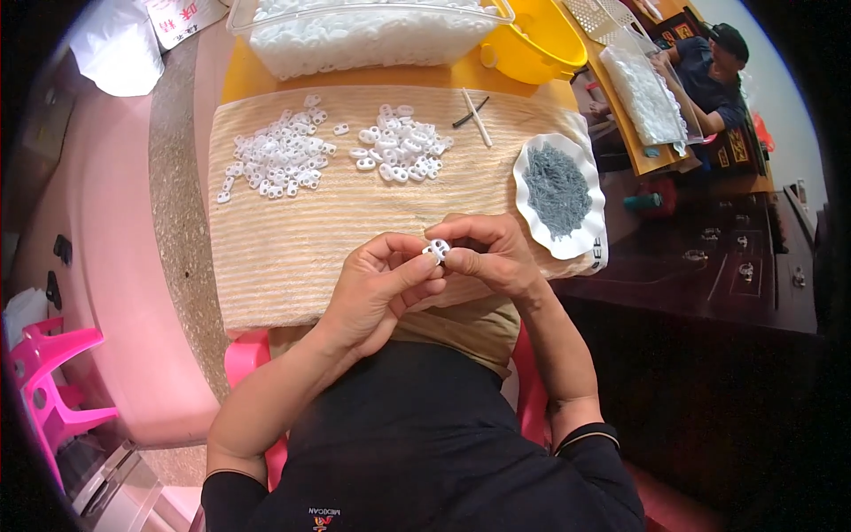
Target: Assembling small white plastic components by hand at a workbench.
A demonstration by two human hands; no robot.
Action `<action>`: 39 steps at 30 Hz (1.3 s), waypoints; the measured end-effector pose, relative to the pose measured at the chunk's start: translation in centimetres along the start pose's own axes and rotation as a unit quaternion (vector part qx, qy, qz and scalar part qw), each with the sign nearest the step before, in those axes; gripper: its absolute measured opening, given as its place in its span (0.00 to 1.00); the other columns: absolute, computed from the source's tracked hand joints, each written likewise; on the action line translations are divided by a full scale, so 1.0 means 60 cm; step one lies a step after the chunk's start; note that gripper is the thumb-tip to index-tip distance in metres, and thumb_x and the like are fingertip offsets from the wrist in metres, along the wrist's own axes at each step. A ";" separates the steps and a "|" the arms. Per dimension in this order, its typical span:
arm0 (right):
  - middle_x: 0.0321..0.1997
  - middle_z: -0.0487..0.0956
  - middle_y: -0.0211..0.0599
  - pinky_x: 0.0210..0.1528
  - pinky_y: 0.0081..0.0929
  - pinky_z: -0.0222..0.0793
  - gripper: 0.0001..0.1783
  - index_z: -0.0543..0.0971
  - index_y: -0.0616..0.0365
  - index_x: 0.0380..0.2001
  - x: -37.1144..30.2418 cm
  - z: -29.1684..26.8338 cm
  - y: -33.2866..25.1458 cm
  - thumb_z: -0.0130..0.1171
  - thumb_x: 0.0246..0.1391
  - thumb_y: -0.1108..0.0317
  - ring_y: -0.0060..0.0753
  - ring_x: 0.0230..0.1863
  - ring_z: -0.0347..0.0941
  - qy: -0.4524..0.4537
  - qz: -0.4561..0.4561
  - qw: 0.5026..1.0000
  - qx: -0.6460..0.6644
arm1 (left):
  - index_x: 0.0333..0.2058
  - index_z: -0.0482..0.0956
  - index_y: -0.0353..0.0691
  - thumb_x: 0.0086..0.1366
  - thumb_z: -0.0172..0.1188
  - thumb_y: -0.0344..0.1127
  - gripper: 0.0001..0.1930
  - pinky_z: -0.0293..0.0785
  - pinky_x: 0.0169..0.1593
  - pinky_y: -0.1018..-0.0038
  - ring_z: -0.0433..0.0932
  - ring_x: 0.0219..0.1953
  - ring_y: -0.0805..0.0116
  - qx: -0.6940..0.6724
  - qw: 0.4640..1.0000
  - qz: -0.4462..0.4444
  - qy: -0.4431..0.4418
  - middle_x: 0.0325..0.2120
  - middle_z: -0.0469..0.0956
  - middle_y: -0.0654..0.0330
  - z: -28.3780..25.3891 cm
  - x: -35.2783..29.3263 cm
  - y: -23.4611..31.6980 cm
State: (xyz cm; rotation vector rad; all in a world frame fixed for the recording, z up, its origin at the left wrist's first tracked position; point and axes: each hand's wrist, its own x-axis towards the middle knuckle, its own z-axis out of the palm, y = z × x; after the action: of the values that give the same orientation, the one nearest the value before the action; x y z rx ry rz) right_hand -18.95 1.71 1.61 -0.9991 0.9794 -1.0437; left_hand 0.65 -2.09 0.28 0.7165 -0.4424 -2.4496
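Observation:
Small white plastic pieces with two holes [438,249] are pinched between my two hands, close in front of my body. My left hand [383,282] grips them between thumb and forefinger from the left. From the right, my right hand [490,254] holds them with thumb and forefinger. Whether they are two pieces joined or just pressed together, I cannot make out. Beyond my hands lie a larger left pile of white pieces [282,152] and a smaller right pile of rounded white pieces [403,146]. To the right, a wavy-rimmed white plate [530,217] carries many thin grey pins.
A striped cloth [292,257] covers the table. White and black sticks [477,117] lie crossed on it. At the back stand a clear tub of white pieces [372,44] and a yellow basin [536,40]. Another person [714,80] sits at the far right; pink stools [58,377] stand left.

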 end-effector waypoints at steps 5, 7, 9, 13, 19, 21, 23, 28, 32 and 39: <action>0.42 0.78 0.36 0.46 0.18 0.69 0.16 0.77 0.67 0.47 0.001 0.003 -0.004 0.60 0.55 0.73 0.23 0.43 0.74 -0.011 -0.019 1.000 -0.012 | 0.39 0.75 0.39 0.62 0.61 0.28 0.07 0.79 0.40 0.79 0.80 0.34 0.74 0.006 1.000 -0.008 -0.024 0.35 0.79 0.61 -0.002 -0.003 0.003; 0.39 0.77 0.35 0.43 0.18 0.67 0.15 0.78 0.65 0.46 0.003 0.004 -0.004 0.61 0.55 0.72 0.23 0.42 0.72 -0.018 -0.051 0.997 -0.058 | 0.39 0.75 0.39 0.62 0.61 0.28 0.07 0.79 0.40 0.79 0.80 0.34 0.74 0.003 1.000 -0.010 -0.025 0.35 0.79 0.60 0.000 -0.003 0.004; 0.38 0.77 0.34 0.41 0.17 0.65 0.15 0.78 0.65 0.45 0.003 0.006 -0.006 0.61 0.54 0.71 0.22 0.40 0.71 -0.013 -0.058 0.996 -0.068 | 0.39 0.75 0.39 0.62 0.61 0.28 0.07 0.79 0.40 0.79 0.80 0.34 0.74 0.000 1.000 -0.013 -0.026 0.35 0.79 0.60 0.002 -0.004 0.006; 0.34 0.75 0.33 0.37 0.16 0.61 0.15 0.79 0.64 0.43 0.003 0.013 -0.011 0.63 0.53 0.69 0.19 0.34 0.68 0.005 -0.060 0.994 -0.090 | 0.36 0.73 0.39 0.61 0.61 0.27 0.06 0.79 0.40 0.77 0.80 0.34 0.72 -0.018 0.999 -0.009 -0.032 0.35 0.79 0.59 0.001 -0.004 0.004; 0.34 0.75 0.33 0.37 0.16 0.61 0.15 0.80 0.64 0.42 0.005 0.016 -0.009 0.63 0.53 0.67 0.21 0.33 0.67 -0.005 -0.071 0.994 -0.088 | 0.34 0.73 0.38 0.61 0.61 0.26 0.05 0.79 0.41 0.76 0.80 0.34 0.70 -0.030 0.999 0.001 -0.046 0.35 0.79 0.57 -0.001 -0.005 0.002; 0.34 0.75 0.33 0.37 0.16 0.62 0.15 0.80 0.64 0.42 0.004 0.019 -0.009 0.63 0.53 0.67 0.20 0.34 0.67 -0.002 -0.069 0.994 -0.086 | 0.33 0.73 0.38 0.61 0.61 0.26 0.05 0.79 0.41 0.76 0.80 0.34 0.70 -0.030 0.998 0.002 -0.047 0.34 0.79 0.56 -0.001 -0.006 0.002; 0.34 0.75 0.33 0.38 0.17 0.62 0.15 0.80 0.64 0.42 0.003 0.021 -0.008 0.63 0.53 0.66 0.20 0.34 0.68 0.001 -0.067 0.994 -0.083 | 0.33 0.74 0.37 0.61 0.61 0.25 0.05 0.80 0.40 0.76 0.80 0.34 0.69 -0.024 0.999 0.008 -0.044 0.33 0.79 0.56 0.002 -0.008 0.003; 0.34 0.76 0.34 0.39 0.17 0.63 0.17 0.80 0.65 0.43 0.000 0.034 -0.014 0.63 0.54 0.64 0.20 0.34 0.68 0.012 -0.063 0.998 -0.023 | 0.33 0.74 0.36 0.61 0.61 0.25 0.04 0.80 0.40 0.75 0.80 0.34 0.68 -0.020 0.998 0.011 -0.056 0.33 0.79 0.56 -0.001 -0.009 0.005; 0.32 0.75 0.31 0.35 0.16 0.64 0.14 0.81 0.65 0.41 -0.001 0.036 -0.009 0.63 0.52 0.70 0.18 0.32 0.70 0.027 -0.084 0.995 -0.035 | 0.33 0.74 0.36 0.61 0.61 0.25 0.04 0.80 0.41 0.74 0.81 0.34 0.66 -0.020 0.997 0.020 -0.068 0.33 0.79 0.55 -0.004 -0.008 0.003; 0.32 0.76 0.34 0.34 0.17 0.64 0.15 0.80 0.65 0.41 0.002 0.034 -0.001 0.63 0.52 0.68 0.20 0.31 0.70 0.029 -0.141 0.981 -0.127 | 0.33 0.73 0.35 0.61 0.60 0.25 0.04 0.80 0.41 0.73 0.81 0.35 0.66 -0.025 0.997 0.040 -0.056 0.34 0.79 0.54 0.008 -0.012 0.005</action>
State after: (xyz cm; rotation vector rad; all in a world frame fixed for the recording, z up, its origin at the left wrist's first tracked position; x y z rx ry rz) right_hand -16.98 1.96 2.14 -1.3541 1.0572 -1.2063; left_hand 1.02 -1.86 1.07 0.5321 -0.4428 -2.4247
